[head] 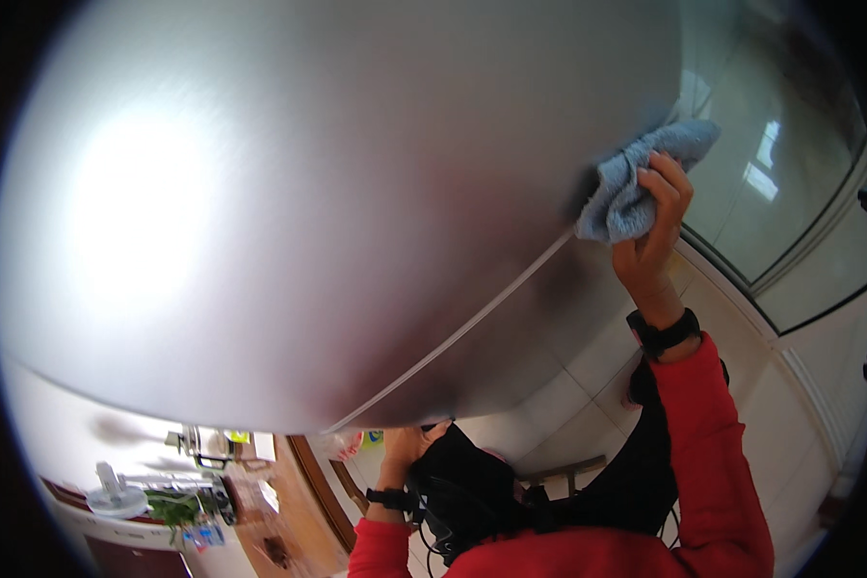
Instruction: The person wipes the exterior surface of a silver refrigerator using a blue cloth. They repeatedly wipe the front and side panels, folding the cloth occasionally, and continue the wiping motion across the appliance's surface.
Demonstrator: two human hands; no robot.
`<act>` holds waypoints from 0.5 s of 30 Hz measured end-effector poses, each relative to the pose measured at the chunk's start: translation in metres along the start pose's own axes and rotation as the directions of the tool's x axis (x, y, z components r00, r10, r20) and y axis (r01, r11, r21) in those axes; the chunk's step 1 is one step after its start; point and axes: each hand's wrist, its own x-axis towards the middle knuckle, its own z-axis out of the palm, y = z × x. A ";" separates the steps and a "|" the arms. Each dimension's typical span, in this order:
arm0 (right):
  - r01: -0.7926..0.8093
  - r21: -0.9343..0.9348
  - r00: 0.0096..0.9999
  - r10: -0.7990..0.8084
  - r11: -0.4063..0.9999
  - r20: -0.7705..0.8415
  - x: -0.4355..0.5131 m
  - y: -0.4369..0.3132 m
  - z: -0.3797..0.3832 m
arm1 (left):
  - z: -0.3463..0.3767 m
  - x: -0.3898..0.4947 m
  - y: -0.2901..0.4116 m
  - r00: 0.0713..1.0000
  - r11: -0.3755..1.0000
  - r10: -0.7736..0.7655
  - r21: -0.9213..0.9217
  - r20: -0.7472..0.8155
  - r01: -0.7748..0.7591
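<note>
A large, shiny silver panel (318, 180) fills much of the view, possibly the front of a refrigerator. A thin pale seam (462, 332) runs slantwise across it. At the panel's right side, my right hand (661, 202) grips a folded light-blue cloth (621, 188), which touches the surface at the seam's upper end. Lower down, my left hand (407, 446) is at the panel's bottom edge. Its fingers are partly hidden there, so what they hold is unclear. Each wrist wears a black band.
Glass door panels (758, 166) stand to the right above a tiled floor (578, 390). A wooden table (289, 498) at lower left bears a glass jug (206, 442) and other items, with a white fan (115, 498) and a green plant (177, 506) beyond. A wooden chair (567, 473) is below.
</note>
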 end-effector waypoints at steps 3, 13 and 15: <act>0.091 -0.004 0.995 -0.090 0.996 0.031 -0.008 -0.018 0.001 | 0.003 -0.003 -0.003 0.999 0.999 0.021 0.046 -0.035 -0.019; 0.207 0.022 0.964 -0.207 0.978 0.165 -0.074 -0.124 0.014 | -0.006 -0.010 -0.006 0.974 0.990 0.114 0.109 -0.194 -0.094; 0.231 0.018 0.959 -0.231 0.973 0.163 -0.083 -0.145 0.018 | -0.007 -0.012 -0.006 0.982 0.988 0.099 0.132 -0.162 -0.078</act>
